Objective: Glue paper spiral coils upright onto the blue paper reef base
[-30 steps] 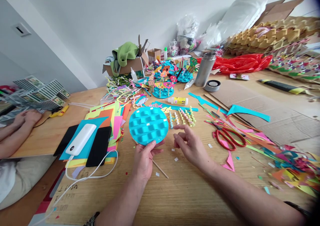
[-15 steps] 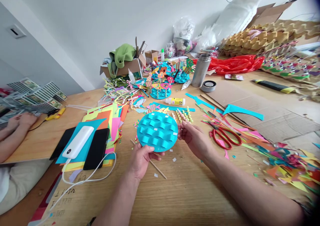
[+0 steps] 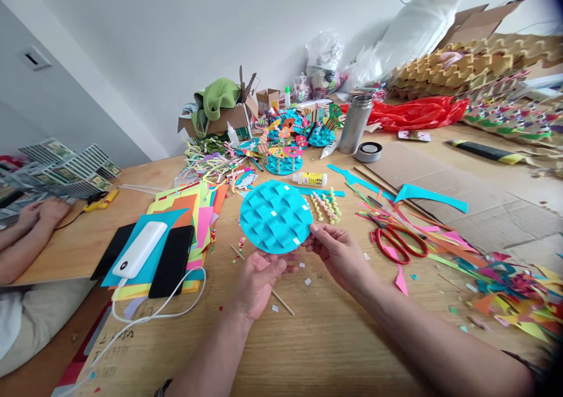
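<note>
A round turquoise paper disc point(image 3: 275, 216) with raised wave-like cells and small white squares is held tilted above the wooden table point(image 3: 316, 338). My right hand point(image 3: 336, 255) pinches its lower right edge. My left hand point(image 3: 259, 278) is just under the disc's lower edge, palm up with fingers loosely spread, and I cannot tell whether it touches the disc. A thin wooden stick point(image 3: 281, 301) lies on the table beneath my left hand.
Red scissors point(image 3: 398, 241) and coloured paper scraps lie to the right. A power bank point(image 3: 139, 248) rests on a phone and a paper stack at left. A glue bottle point(image 3: 310, 178), a steel flask point(image 3: 354, 124) and finished crafts stand behind. Another person's hands point(image 3: 39, 214) rest at far left.
The disc has turned and tipped up toward me. My right hand moved in and took its lower right edge, and my left hand let go and opened beneath it.
</note>
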Tool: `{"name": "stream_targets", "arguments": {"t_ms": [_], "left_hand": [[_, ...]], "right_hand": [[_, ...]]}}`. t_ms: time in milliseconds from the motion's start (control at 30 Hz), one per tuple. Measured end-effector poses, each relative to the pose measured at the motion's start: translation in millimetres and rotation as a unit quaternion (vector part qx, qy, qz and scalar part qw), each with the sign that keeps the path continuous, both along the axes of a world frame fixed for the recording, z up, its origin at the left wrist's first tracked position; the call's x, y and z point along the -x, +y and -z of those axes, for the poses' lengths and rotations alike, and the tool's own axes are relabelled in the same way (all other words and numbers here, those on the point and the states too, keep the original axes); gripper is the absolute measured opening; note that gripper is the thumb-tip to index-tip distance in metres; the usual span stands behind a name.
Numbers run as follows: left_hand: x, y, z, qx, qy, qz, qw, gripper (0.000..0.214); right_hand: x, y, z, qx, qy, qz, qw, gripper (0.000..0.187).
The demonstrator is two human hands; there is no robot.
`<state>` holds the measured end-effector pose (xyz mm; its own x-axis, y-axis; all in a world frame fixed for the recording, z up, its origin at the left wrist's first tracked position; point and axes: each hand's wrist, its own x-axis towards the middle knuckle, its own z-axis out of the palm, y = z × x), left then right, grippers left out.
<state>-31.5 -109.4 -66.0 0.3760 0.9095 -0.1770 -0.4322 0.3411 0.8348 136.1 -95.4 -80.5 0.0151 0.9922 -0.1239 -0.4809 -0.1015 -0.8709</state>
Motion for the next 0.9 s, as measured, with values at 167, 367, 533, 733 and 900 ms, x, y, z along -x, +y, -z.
{"name": "stream_targets", "arguments": {"t_ms": [167, 367, 533, 733, 900], "left_hand": [[-12, -3, 6.7, 0.008, 0.049, -0.072, 0.996, 0.025], [-9, 0, 12.0, 0.023, 0.044, -0.114, 0.992, 0.022], [-8, 0, 14.1, 0.037, 0.037, -0.128, 0.990, 0.022], [-6, 3, 15.5, 0.040, 0.032, -0.151, 0.987, 0.023], [1, 8, 13.9, 0.034, 0.028, -0.184, 0.982, 0.019]], "right_hand": [[8, -7, 3.2, -0.013, 0.000, -0.017, 1.000, 0.029], [8, -8, 5.0, -0.051, -0.110, -0.025, 0.992, 0.035], [6, -6, 4.0, -0.077, -0.207, -0.023, 0.975, 0.039], [8, -6, 12.9, -0.088, -0.249, -0.003, 0.964, 0.032], [10, -9, 15.2, -0.096, -0.214, 0.035, 0.972, 0.038]]}}
